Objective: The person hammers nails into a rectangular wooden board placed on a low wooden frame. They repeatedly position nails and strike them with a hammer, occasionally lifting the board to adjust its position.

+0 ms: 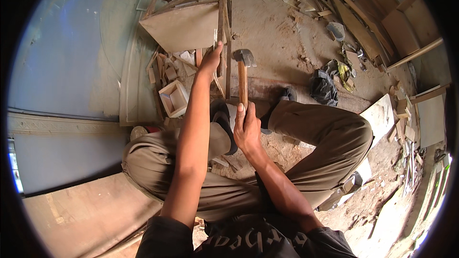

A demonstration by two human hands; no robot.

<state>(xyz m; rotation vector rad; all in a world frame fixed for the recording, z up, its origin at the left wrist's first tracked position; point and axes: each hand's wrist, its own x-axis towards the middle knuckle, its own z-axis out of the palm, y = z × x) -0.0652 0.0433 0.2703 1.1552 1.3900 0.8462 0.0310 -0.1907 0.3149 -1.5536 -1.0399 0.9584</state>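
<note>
My right hand (pixel 247 130) is closed around the lower part of a hammer's wooden handle. The hammer (pixel 243 82) points away from me, its dark metal head (pixel 245 58) just right of a wooden frame and apart from it. My left arm reaches forward, and my left hand (pixel 209 63) grips the near part of this wooden frame (pixel 222 16), thumb along its long bar. A pale panel (pixel 184 26) fills one side of the frame. Beside my left fingers a thin light strip (pixel 215 37) sticks up; whether they also hold it is unclear.
A small open wooden box (pixel 174 99) and offcuts lie left of my feet. At right are a black plastic bag (pixel 324 87), a white board (pixel 380 117) and scrap wood. A large blue-grey panel (pixel 67 43) stands at left. Wooden cabinet parts (pixel 401 31) lean at far right.
</note>
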